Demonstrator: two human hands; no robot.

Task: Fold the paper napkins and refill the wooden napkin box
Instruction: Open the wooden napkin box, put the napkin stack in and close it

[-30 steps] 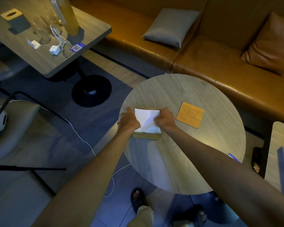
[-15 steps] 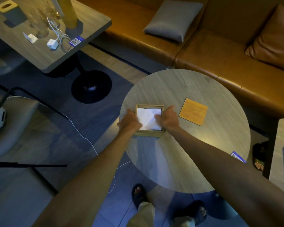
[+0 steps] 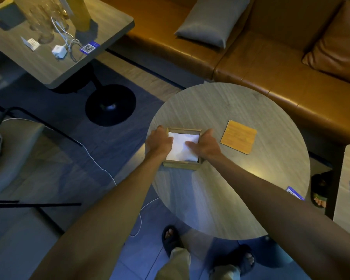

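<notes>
The box (image 3: 181, 165) stands on the round bench (image 3: 230, 199), near its left edge, with white napkins (image 3: 182, 152) inside it. The left hand (image 3: 159, 142) has its grip closed over the left wall of the box and steadies it. The right hand (image 3: 205, 145) has an open grip: the fingers lie straight along the right wall and the thumb presses flat on the napkins. The step seems to be seating the napkins. Next, I think, the lid (image 3: 238, 136), just to the right, must go on top, squarely.
</notes>
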